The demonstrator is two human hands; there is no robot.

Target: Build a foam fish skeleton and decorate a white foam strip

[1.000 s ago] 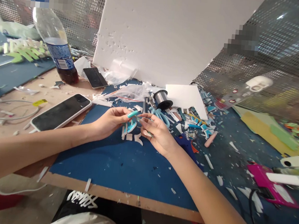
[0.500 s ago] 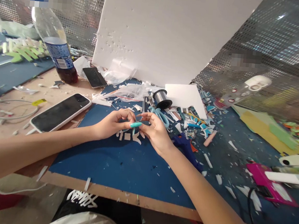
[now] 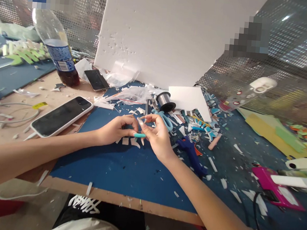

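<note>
A slender turquoise piece lies between the fingertips of both hands. My left hand pinches its left end with thumb and bent fingers. My right hand closes around the other end, thumb raised and fingers curled; the exact contact there is partly hidden. Below the fingers, small white cut pieces lie on the blue mat. Just behind my right hand are light blue scissor handles. A dark blue glue gun lies to the right of that hand.
A wire spool and a white sheet lie behind the hands, among scraps. At left are a phone and a soda bottle. A white foam board stands at the back. A magenta device is at right.
Both hands have shifted slightly, and the turquoise piece is lower and turned. My right thumb has lifted away from it. More of the glue gun shows.
</note>
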